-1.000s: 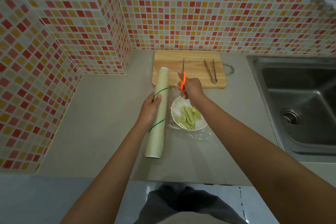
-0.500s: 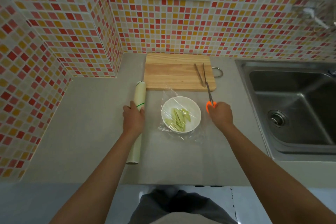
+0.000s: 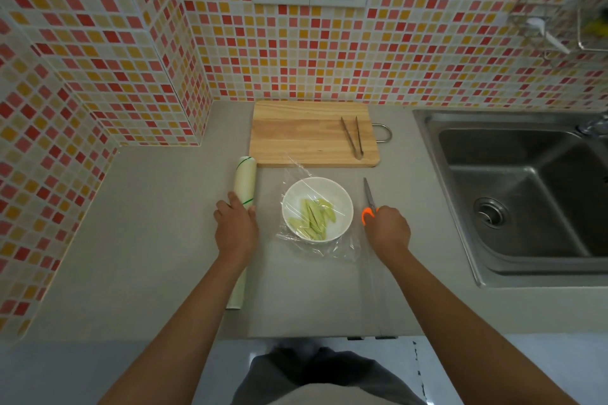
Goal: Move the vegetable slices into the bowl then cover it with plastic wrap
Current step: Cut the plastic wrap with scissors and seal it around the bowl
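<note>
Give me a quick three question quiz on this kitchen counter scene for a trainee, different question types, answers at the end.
1. True or false: the metal tongs lie on the wooden cutting board.
2. Which tool does the right hand hold? A) orange-handled scissors B) a knife C) a spoon
3. Fill in: the left hand rests on the pale ____ of plastic wrap.

Key: 1 true. 2 A. 3 roll. The pale green vegetable slices already sit in the round white bowl under clear film.
</note>
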